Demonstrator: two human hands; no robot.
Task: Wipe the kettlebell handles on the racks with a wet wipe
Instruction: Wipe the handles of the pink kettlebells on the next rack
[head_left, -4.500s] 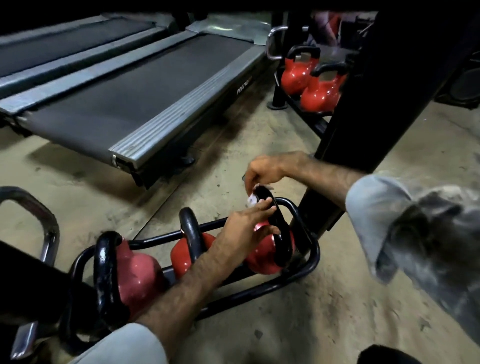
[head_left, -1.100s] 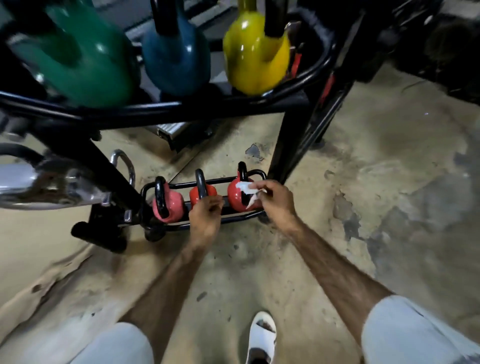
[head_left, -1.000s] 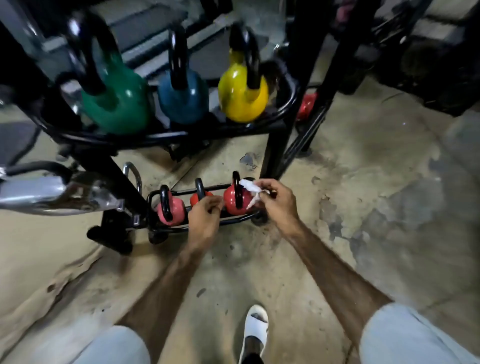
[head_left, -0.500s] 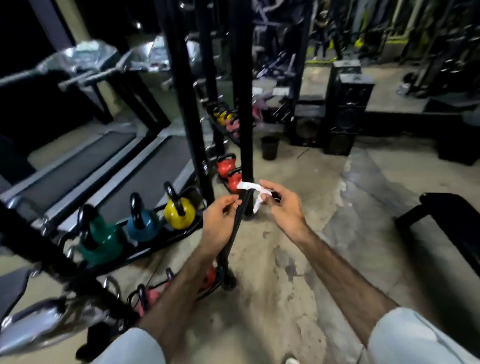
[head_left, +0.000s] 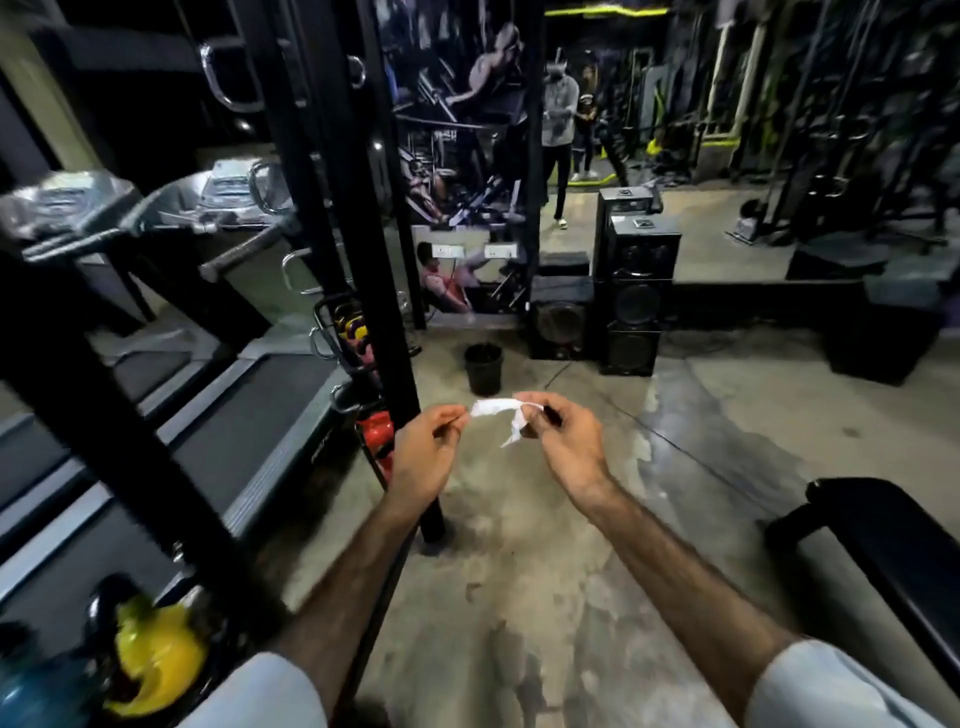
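Wet wipe (head_left: 493, 407) stretched mid-air, pinched by left hand (head_left: 425, 457) and right hand (head_left: 563, 447); no kettlebell handle touched, wiping seemingly paused.

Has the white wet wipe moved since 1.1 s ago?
Yes. The white wet wipe has risen off the low rack's red kettlebell; it is now stretched between the left hand and right hand, above the yellow kettlebell.

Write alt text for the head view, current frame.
Two bare hands, left hand and right hand, stretch a white wet wipe between pinched fingers above a concrete gym floor. A black rack with a yellow kettlebell stands left.
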